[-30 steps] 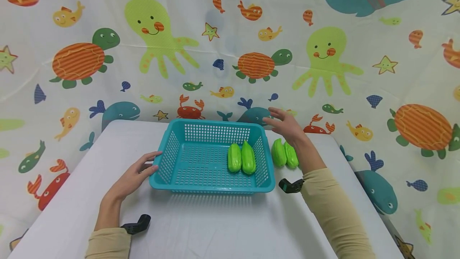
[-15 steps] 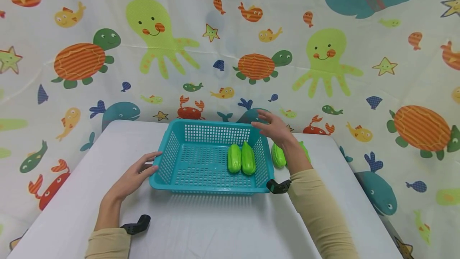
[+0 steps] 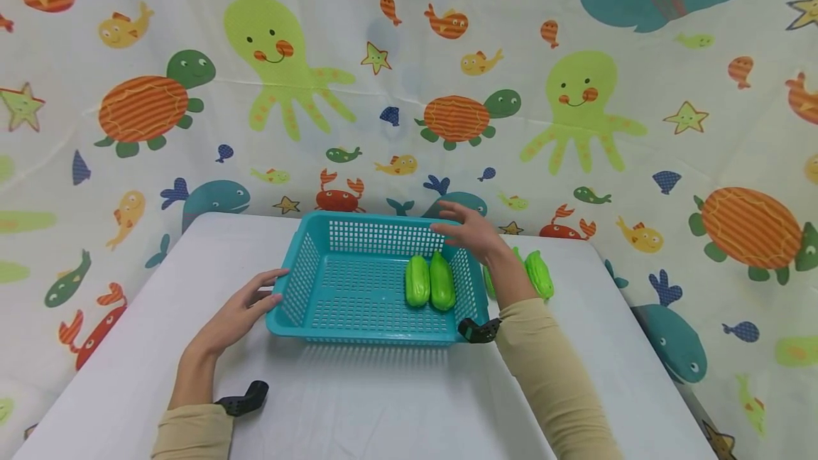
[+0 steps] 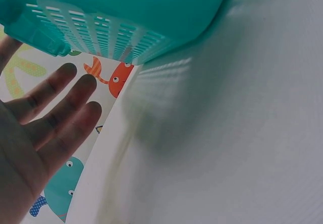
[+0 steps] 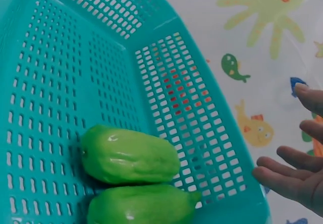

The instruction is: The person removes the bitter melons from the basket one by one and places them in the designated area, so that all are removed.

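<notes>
A teal plastic basket (image 3: pixel 358 337) with perforated walls stands on the table. Two glossy green elongated fruits, a left one (image 3: pixel 417 281) and a right one (image 3: pixel 442 282), lie side by side in its right half. My left hand (image 3: pixel 236 314) is at the basket's left rim, fingertips right at the edge; the left wrist view shows its fingers (image 4: pixel 75 105) extended below the rim. Over the back right corner hovers my right hand (image 3: pixel 476 233), fingers spread and holding nothing. The right wrist view shows its fingers (image 5: pixel 287 176) beside the basket's rim.
Right of the basket, another green fruit (image 3: pixel 540 274) lies on the white table (image 3: pixel 358 403), with one more partly hidden behind the right forearm. A sea-animal curtain (image 3: pixel 409 41) hangs behind the table. Each wrist carries a black device (image 3: pixel 244 399).
My right hand has moved left from beyond the basket's right side to over its back right corner. The left hand, the basket and the two fruits inside have stayed put.
</notes>
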The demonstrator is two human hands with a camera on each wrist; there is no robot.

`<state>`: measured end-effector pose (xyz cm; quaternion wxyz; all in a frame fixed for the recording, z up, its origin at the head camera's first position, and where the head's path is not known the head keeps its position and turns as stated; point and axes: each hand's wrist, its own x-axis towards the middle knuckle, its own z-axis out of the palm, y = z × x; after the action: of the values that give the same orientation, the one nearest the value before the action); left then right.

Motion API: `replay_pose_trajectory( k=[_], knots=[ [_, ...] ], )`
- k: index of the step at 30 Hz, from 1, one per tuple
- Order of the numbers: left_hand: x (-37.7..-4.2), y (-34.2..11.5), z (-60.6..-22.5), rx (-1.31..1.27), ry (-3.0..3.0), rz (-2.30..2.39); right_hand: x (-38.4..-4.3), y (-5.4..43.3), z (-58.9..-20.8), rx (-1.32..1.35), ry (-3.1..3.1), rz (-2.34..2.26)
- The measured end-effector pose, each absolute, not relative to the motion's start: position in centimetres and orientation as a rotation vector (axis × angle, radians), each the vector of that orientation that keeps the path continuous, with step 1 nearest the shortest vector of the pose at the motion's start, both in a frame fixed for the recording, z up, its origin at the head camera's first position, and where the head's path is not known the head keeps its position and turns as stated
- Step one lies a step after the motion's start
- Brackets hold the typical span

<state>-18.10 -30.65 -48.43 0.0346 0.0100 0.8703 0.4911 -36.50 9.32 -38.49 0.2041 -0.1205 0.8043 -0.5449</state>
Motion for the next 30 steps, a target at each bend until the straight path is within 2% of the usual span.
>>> replay_pose_trajectory(
  k=[30],
  knots=[
    [-18.0,-30.5,-48.2,0.048,2.674,1.524,-37.2,7.4,-41.9,-0.330,2.227,-1.339]
  ],
)
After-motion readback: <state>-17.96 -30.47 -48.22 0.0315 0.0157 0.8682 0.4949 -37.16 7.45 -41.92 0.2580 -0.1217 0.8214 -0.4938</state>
